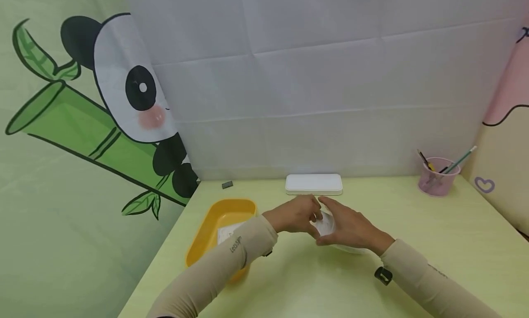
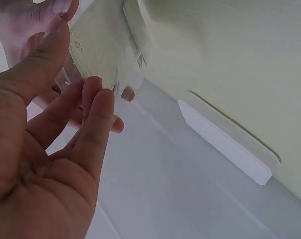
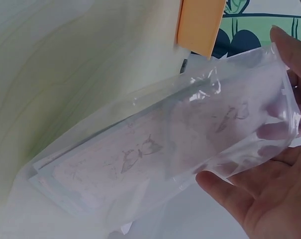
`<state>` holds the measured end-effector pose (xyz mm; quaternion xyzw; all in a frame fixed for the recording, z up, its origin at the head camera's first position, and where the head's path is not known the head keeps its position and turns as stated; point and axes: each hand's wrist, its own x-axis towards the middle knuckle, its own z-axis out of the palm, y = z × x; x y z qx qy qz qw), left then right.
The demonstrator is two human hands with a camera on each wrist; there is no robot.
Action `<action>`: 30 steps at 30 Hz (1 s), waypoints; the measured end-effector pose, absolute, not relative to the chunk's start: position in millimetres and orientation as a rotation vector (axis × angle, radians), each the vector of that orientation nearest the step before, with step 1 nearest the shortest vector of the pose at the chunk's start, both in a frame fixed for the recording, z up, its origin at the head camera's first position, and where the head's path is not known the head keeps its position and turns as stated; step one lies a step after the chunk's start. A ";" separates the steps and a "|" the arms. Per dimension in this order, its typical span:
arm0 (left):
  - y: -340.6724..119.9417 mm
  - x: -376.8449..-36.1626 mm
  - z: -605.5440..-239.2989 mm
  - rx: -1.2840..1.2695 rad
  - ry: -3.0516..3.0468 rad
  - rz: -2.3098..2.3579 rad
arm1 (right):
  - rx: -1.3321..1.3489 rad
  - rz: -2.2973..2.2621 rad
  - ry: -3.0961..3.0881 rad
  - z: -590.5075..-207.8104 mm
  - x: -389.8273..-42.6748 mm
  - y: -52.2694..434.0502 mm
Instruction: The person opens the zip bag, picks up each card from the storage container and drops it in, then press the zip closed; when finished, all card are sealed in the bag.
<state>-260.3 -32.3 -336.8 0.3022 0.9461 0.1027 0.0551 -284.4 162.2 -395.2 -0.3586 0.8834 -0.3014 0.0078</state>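
Observation:
Between my two hands is a clear plastic bag with printed paper sheets inside, one bearing a butterfly picture. My left hand has bent fingers at the bag's open end and pinches its edge; in the left wrist view the bag lies against those fingertips. The right hand grips the same end, thumb on one side and fingers on the other. The bag's far end slants down towards the tabletop. Some fingertips show through the plastic; whether they are inside or behind it I cannot tell.
A yellow tray with a white printed piece in it stands left of the hands. Behind them lies a white case. A small grey block sits back left, and a pink pen cup back right.

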 end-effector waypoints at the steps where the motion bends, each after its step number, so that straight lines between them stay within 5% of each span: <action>1: -33.2 -259.4 -337.6 0.950 2.863 0.288 | -1.123 -0.947 2.761 -395.0 -282.4 161.2; 13: -39.8 -243.6 -348.4 1.140 2.629 0.144 | -1.074 -0.974 2.755 -397.0 -261.7 153.3; 21: -50.5 -216.7 -353.7 1.049 2.714 -0.059 | -1.020 -0.992 2.767 -403.5 -236.5 139.3; 30: -106.2 -193.3 -347.9 1.089 2.758 0.104 | -0.958 -0.979 2.844 -410.8 -207.1 124.1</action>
